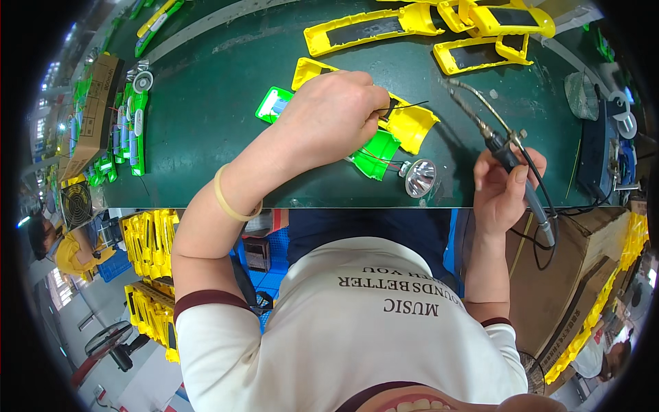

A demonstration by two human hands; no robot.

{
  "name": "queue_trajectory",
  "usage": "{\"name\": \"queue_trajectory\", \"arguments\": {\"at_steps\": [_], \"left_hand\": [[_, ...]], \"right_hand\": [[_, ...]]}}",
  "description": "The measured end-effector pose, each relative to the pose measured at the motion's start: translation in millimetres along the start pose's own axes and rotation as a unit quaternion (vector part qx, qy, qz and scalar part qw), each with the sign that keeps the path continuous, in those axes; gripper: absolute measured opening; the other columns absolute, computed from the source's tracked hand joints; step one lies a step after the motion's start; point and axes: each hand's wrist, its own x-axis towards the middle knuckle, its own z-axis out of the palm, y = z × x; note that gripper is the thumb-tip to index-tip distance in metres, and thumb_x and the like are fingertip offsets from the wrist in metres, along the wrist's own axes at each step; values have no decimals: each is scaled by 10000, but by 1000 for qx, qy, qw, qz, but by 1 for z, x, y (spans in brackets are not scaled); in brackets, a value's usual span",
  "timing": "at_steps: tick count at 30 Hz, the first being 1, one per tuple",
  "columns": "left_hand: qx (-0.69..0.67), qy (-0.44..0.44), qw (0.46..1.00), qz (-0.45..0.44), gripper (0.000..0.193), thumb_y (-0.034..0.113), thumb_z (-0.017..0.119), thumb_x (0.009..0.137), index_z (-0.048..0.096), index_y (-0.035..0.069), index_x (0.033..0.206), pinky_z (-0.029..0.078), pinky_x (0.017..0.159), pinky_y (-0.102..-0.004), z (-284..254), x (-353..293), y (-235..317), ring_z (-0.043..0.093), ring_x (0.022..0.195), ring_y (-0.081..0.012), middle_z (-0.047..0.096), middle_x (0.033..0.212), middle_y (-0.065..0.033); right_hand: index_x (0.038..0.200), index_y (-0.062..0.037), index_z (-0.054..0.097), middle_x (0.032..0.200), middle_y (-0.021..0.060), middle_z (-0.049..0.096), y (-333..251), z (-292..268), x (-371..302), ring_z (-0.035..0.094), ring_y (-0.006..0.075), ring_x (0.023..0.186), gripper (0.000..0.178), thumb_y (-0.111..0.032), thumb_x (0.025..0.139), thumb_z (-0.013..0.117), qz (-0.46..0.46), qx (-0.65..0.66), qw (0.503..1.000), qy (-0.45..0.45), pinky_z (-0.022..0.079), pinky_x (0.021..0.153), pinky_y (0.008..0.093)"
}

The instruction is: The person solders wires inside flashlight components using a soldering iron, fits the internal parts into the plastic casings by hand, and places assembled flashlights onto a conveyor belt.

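Observation:
My left hand [336, 113] is closed over the yellow casing half, its fingertips pinching a thin black wire [413, 105]. The yellow casing half [415, 127] shows on both sides of that hand. Under the same hand lies a green casing half [377, 156], whose middle is hidden. A round silver reflector lamp [420, 178] rests beside it, joined by thin red and dark wires. My right hand [508, 182] grips a soldering iron [504, 154] with a bent metal feed tube. The iron's tip points up and left, apart from the casings.
More yellow casings [371, 29] lie along the far side of the green table [213, 89]. Green lamp assemblies [137, 130] and a cardboard box [96, 110] stand at left. A blue device with a spool [600, 147] sits at right. Another person [75, 250] is at far left.

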Motion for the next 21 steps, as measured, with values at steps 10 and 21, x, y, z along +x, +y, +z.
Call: {"name": "queue_trajectory", "arguments": {"at_steps": [10, 21], "left_hand": [[0, -8, 1000, -10, 73, 78, 582, 720, 608, 34, 772, 457, 611, -368, 1, -1, 2, 562, 697, -269, 555, 723, -95], [-21, -16, 1000, 2, 68, 75, 587, 728, 606, 38, 782, 457, 605, -363, 4, 1, 9, 562, 695, -275, 565, 724, -94]], "right_hand": [[1065, -24, 311, 1018, 181, 517, 10, 43, 16, 594, 299, 936, 260, -95, 891, 492, 82, 29, 995, -50, 522, 792, 389], [1045, -7, 315, 974, 208, 525, 9, 30, 15, 615, 303, 877, 286, -167, 894, 498, 76, 15, 996, -43, 532, 749, 370]]}}
